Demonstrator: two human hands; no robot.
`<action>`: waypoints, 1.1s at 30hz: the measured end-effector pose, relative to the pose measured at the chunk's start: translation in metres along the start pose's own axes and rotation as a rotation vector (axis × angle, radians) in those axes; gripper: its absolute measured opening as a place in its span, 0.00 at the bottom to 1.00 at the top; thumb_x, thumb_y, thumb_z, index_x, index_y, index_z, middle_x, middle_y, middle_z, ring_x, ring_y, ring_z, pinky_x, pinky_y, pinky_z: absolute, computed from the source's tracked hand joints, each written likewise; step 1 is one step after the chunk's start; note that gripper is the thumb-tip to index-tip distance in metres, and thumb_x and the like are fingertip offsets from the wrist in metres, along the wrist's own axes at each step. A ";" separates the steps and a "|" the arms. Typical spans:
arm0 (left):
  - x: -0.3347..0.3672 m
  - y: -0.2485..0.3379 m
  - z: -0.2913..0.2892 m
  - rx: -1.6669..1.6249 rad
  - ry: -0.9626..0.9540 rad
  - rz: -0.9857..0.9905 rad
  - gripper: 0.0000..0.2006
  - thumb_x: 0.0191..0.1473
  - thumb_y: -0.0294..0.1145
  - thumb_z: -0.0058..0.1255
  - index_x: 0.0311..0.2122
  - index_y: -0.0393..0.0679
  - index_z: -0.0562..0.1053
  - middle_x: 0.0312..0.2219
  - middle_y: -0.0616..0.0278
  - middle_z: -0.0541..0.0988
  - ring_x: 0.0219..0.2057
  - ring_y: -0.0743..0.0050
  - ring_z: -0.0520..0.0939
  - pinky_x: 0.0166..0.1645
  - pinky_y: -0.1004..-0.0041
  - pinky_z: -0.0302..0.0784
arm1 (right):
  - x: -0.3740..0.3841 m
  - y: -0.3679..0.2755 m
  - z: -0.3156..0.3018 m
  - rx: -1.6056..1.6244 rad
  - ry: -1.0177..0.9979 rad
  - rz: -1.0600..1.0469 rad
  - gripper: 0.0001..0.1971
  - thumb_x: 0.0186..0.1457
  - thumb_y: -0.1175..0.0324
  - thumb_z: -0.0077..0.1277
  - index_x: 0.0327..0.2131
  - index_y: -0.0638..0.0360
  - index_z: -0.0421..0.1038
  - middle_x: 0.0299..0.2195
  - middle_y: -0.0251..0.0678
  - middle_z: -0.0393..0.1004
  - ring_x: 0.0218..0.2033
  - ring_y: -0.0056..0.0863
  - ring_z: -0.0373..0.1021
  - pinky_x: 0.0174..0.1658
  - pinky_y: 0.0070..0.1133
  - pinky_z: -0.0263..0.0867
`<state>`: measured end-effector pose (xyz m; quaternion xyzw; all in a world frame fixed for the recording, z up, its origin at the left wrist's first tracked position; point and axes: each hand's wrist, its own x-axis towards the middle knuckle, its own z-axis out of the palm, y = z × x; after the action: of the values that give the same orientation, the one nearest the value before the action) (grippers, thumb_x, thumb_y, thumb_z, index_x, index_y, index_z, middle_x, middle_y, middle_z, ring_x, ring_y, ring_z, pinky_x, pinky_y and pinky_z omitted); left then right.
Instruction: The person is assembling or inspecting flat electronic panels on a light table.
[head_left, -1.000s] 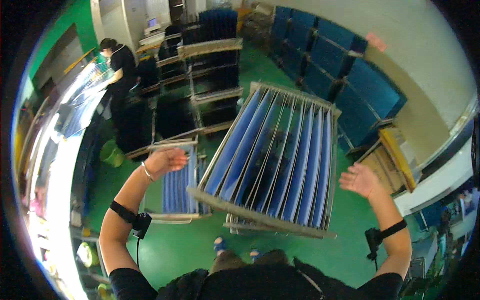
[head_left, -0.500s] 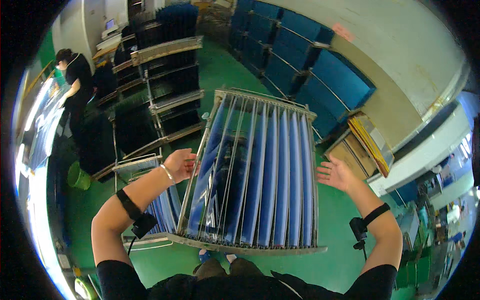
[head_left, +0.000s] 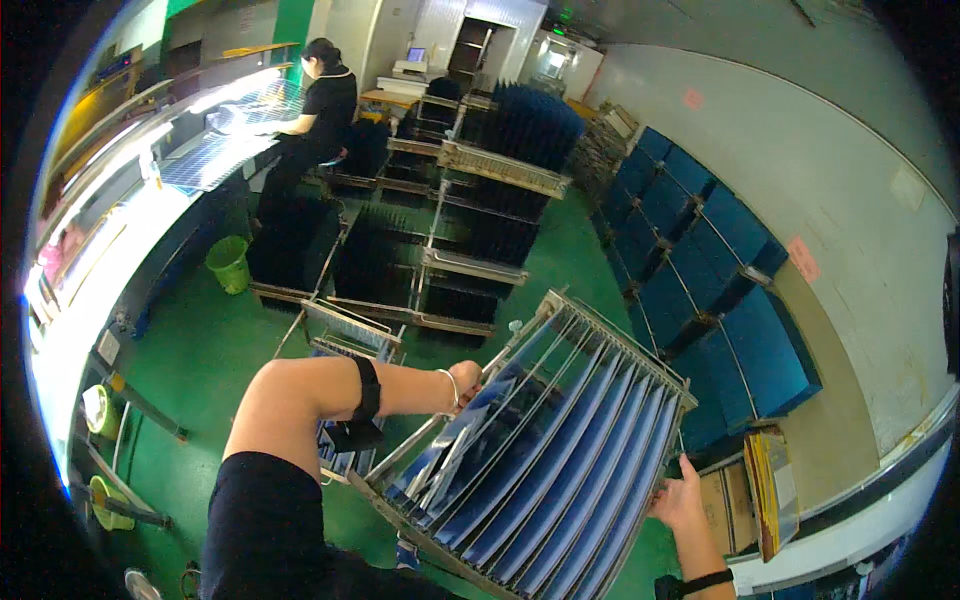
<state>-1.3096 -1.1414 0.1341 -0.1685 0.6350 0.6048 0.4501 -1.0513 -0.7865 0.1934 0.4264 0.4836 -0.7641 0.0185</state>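
Observation:
A metal rack [head_left: 690,402] with several upright glossy blue sheets [head_left: 575,440] in its slots stands close in front of me, turned at an angle in the view. My left hand [head_left: 465,383] is closed at the rack's left side rail, its fingers partly hidden behind the wrist and rail. At the right side, my right hand [head_left: 680,497] has its fingers curled against the rack's edge, thumb pointing up. Dark bands with small devices sit on both forearms.
Behind stand tall racks [head_left: 480,265] of dark sheets. Blue stacks [head_left: 700,260] line the right wall, with framed boards [head_left: 765,490] leaning nearer. At left, a person [head_left: 325,105] works at a brightly lit bench [head_left: 130,205]. A green basket [head_left: 229,264] sits on the floor beside a smaller rack [head_left: 350,325].
Both hands have come from open beside the rack to its side rails. My view has turned left, so the rack appears lower, further right and tilted.

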 end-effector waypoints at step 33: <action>-0.273 -0.178 -0.663 -0.506 0.639 0.289 0.16 0.46 0.47 0.41 0.13 0.54 0.59 0.07 0.78 0.56 0.07 0.87 0.51 0.11 0.81 0.41 | -0.034 0.292 0.653 -0.352 -0.566 0.197 0.39 0.41 0.38 0.42 0.45 0.66 0.57 0.35 0.43 0.63 0.33 0.35 0.63 0.36 0.31 0.59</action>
<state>-1.2717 -1.8787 0.1454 -0.3616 0.5913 0.7157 0.0863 -1.3147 -1.4478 0.1147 0.2324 0.5401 -0.7516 0.2990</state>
